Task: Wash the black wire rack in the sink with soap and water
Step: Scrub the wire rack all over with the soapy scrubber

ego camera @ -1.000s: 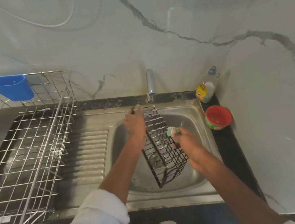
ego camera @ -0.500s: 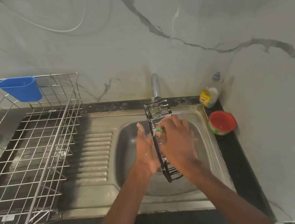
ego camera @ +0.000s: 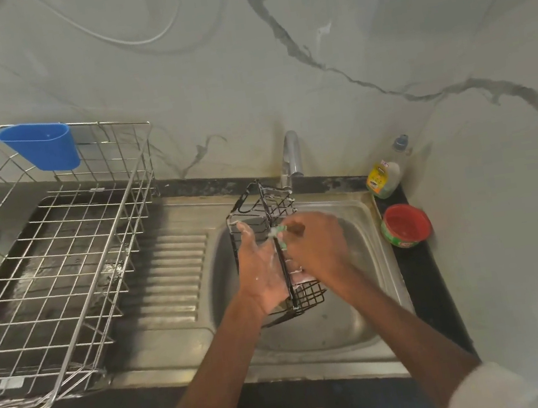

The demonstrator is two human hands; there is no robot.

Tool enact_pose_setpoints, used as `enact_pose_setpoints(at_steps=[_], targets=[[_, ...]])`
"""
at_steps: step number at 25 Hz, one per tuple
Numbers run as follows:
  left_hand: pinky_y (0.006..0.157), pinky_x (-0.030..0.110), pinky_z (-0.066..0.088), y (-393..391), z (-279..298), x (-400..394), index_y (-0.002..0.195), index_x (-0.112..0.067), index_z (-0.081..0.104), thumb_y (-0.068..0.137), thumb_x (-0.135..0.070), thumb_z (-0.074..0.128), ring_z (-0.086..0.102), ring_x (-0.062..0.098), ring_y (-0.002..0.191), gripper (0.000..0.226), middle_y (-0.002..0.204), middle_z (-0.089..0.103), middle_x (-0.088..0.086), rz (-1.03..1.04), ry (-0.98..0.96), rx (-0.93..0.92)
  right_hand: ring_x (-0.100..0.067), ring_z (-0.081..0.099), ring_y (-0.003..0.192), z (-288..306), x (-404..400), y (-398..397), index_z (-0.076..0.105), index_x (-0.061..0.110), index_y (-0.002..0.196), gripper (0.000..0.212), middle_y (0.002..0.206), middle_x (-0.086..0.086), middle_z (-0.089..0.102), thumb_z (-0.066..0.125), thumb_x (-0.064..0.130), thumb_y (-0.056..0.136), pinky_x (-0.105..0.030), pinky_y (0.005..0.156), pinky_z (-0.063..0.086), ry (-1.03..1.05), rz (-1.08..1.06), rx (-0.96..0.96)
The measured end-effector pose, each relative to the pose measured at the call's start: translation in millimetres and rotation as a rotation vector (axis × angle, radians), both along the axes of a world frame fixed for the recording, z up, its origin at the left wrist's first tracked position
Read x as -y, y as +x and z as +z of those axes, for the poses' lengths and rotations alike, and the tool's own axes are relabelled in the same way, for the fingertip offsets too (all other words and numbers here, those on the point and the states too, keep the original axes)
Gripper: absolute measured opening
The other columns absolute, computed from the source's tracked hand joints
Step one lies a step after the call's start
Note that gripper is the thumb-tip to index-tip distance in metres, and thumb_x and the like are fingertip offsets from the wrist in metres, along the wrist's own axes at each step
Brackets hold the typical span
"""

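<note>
The black wire rack (ego camera: 262, 204) stands on end over the steel sink (ego camera: 382, 295), its top close under the tap (ego camera: 290, 157). My left hand (ego camera: 261, 270) lies flat against the rack's left side, fingers spread and soapy, holding it steady. My right hand (ego camera: 315, 249) is closed on a green and white scrubber (ego camera: 278, 232) pressed to the rack's right side. Foam clings to some wires. The rack's middle is hidden behind both hands.
A large steel dish basket (ego camera: 62, 267) with a blue plastic cup (ego camera: 40, 146) sits on the drainboard at the left. A soap bottle (ego camera: 384, 173) and a red tub (ego camera: 405, 226) stand on the black counter right of the sink.
The rack has been turned from leaning in the basin to standing nearly upright. My left hand moved from its top edge to its side, and my right hand moved up with the scrubber.
</note>
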State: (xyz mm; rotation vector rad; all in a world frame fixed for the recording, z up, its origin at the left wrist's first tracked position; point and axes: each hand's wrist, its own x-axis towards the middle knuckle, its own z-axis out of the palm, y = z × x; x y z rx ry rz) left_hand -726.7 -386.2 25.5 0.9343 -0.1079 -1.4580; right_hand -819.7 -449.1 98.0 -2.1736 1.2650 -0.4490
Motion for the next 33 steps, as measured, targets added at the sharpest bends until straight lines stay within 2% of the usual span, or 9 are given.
enact_pose_setpoints(at_steps=[2, 6, 10, 14, 18, 21, 24, 28, 33], targets=[[0.086, 0.048, 0.063, 1.4, 0.1, -2.2, 0.133, -0.012, 0.069, 0.093, -0.089, 0.006, 0.078, 0.034, 0.109, 0.108, 0.122, 0.077, 0.018, -0.007, 0.008, -0.003, -0.003, 0.066, 0.081, -6.4, -0.7, 18.1, 0.078, 0.024, 0.107, 0.014, 0.096, 0.008, 0.077, 0.071, 0.020, 0.095, -0.023, 0.083, 0.057, -0.019, -0.036, 0.077], [0.122, 0.062, 0.036, 13.0, -10.2, -6.4, 0.156, -0.007, 0.051, 0.093, -0.092, 0.015, 0.055, 0.049, 0.141, 0.113, 0.157, 0.055, 0.022, 0.061, -0.090, -0.145, 0.004, 0.054, 0.065, -27.2, -42.8, -30.0, 0.080, 0.020, 0.095, 0.018, 0.081, 0.013, 0.070, 0.071, 0.007, 0.088, -0.013, 0.068, 0.048, -0.117, 0.168, 0.034], [0.091, 0.043, 0.057, 13.9, -10.9, -4.5, 0.145, -0.007, 0.065, 0.096, -0.089, 0.013, 0.071, 0.036, 0.118, 0.109, 0.146, 0.065, 0.021, 0.092, -0.015, -0.091, 0.012, 0.050, 0.064, -33.6, -37.2, -21.4, 0.079, 0.020, 0.097, 0.019, 0.080, 0.016, 0.061, 0.071, 0.004, 0.089, -0.007, 0.065, 0.042, -0.137, 0.033, 0.062], [0.090, 0.040, 0.053, 10.2, -0.7, -8.1, 0.109, -0.011, 0.085, 0.099, -0.085, 0.012, 0.074, 0.027, 0.099, 0.105, 0.113, 0.077, 0.016, 0.101, 0.020, -0.019, 0.011, 0.051, 0.065, -31.7, -42.8, -9.7, 0.080, 0.018, 0.093, 0.017, 0.085, 0.017, 0.067, 0.072, 0.003, 0.089, -0.003, 0.066, 0.040, -0.151, 0.120, 0.141], [0.119, 0.047, 0.045, 6.8, -0.9, -9.1, 0.118, -0.004, 0.081, 0.099, -0.086, 0.018, 0.067, 0.029, 0.123, 0.106, 0.128, 0.069, 0.015, 0.098, 0.041, -0.028, -0.004, 0.061, 0.074, -27.7, -38.1, 0.1, 0.080, 0.014, 0.093, 0.020, 0.090, 0.004, 0.073, 0.067, -0.001, 0.088, -0.013, 0.070, 0.052, -0.153, 0.086, 0.197], [0.090, 0.042, 0.062, 17.7, -7.5, -10.6, 0.123, -0.003, 0.077, 0.103, -0.082, 0.024, 0.075, 0.034, 0.099, 0.097, 0.121, 0.073, 0.020, 0.153, 0.008, -0.126, -0.010, 0.064, 0.077, -42.1, -53.7, -30.0, 0.079, 0.011, 0.090, 0.020, 0.089, 0.002, 0.072, 0.065, -0.003, 0.085, -0.025, 0.070, 0.058, -0.262, 0.261, 0.192], [0.093, 0.049, 0.059, 19.4, -8.3, -8.7, 0.127, -0.009, 0.079, 0.104, -0.078, 0.028, 0.070, 0.038, 0.111, 0.089, 0.135, 0.070, 0.020, 0.177, -0.009, -0.099, -0.010, 0.064, 0.076, -51.1, -43.0, -40.4, 0.080, 0.013, 0.095, 0.021, 0.093, 0.002, 0.073, 0.073, -0.005, 0.086, -0.035, 0.071, 0.061, -0.209, -0.023, 0.138], [0.101, 0.058, 0.057, 13.6, -11.8, -5.4, 0.131, -0.008, 0.076, 0.110, -0.062, 0.035, 0.066, 0.040, 0.112, 0.071, 0.127, 0.069, 0.020, 0.207, -0.012, -0.108, -0.017, 0.068, 0.084, -54.5, -57.1, -40.5, 0.080, 0.013, 0.094, 0.028, 0.096, 0.002, 0.073, 0.074, -0.010, 0.080, -0.030, 0.070, 0.058, -0.255, 0.119, 0.084], [0.074, 0.037, 0.064, 9.2, -10.6, -5.3, 0.146, -0.006, 0.063, 0.109, -0.065, 0.032, 0.073, 0.031, 0.093, 0.076, 0.111, 0.075, 0.016, 0.250, 0.035, -0.089, -0.008, 0.061, 0.076, -48.5, -44.4, -35.1, 0.081, 0.016, 0.095, 0.018, 0.091, 0.004, 0.071, 0.072, 0.002, 0.090, -0.006, 0.064, 0.040, -0.164, -0.050, 0.080]])
